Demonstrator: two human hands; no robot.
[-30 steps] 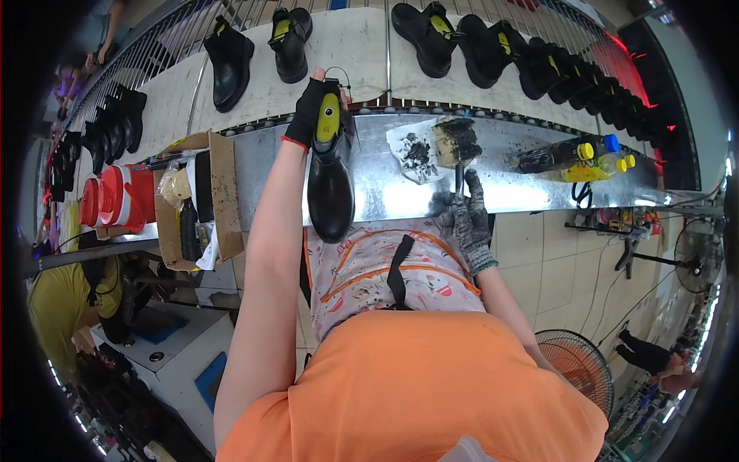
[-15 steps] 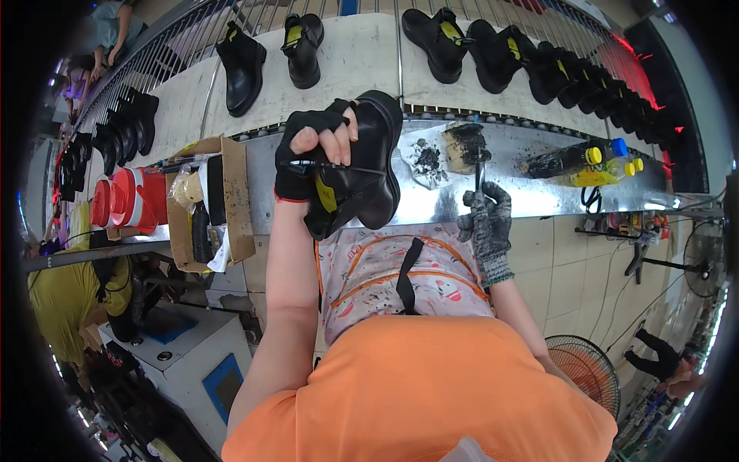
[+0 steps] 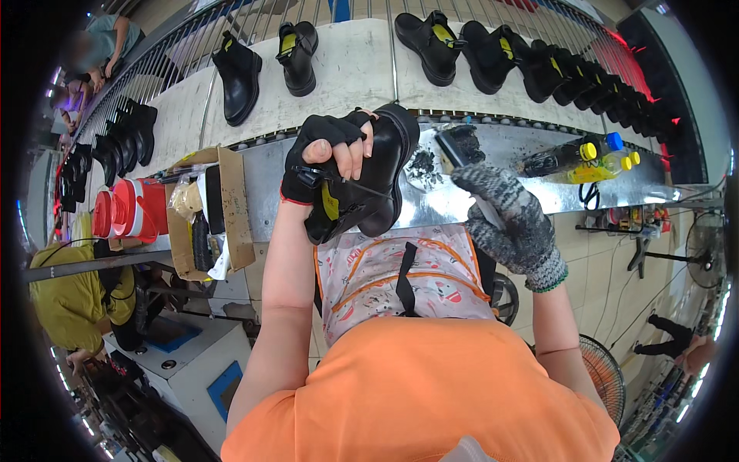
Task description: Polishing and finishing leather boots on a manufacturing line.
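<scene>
A black ankle boot (image 3: 379, 165) with a yellow-green lining is tilted over the bench's near edge. My left hand (image 3: 327, 154), in a black fingerless glove, is closed around its upper side. Between the same fingers sits a thin black stick-like tool (image 3: 309, 175), running across the boot. To the right, my right hand (image 3: 514, 219), in a grey knitted glove, is closed on a dark flat-ended tool (image 3: 456, 146); a pale part shows between its fingers. The tool's end is over a black-smeared block, mostly hidden behind it. Next to that lies a white sheet with black smears (image 3: 423, 168).
Black boots (image 3: 237, 79) stand along the rack beyond the metal bench (image 3: 265, 173), with a long row at right. Bottles (image 3: 589, 158) lie on the bench's right. At left are a cardboard box (image 3: 231, 208) and a red jug (image 3: 138, 208). Other people are around the edges.
My right hand has turned and risen toward me, its tool now tilted over the smeared block. My left hand and the boot have shifted slightly right and nearer.
</scene>
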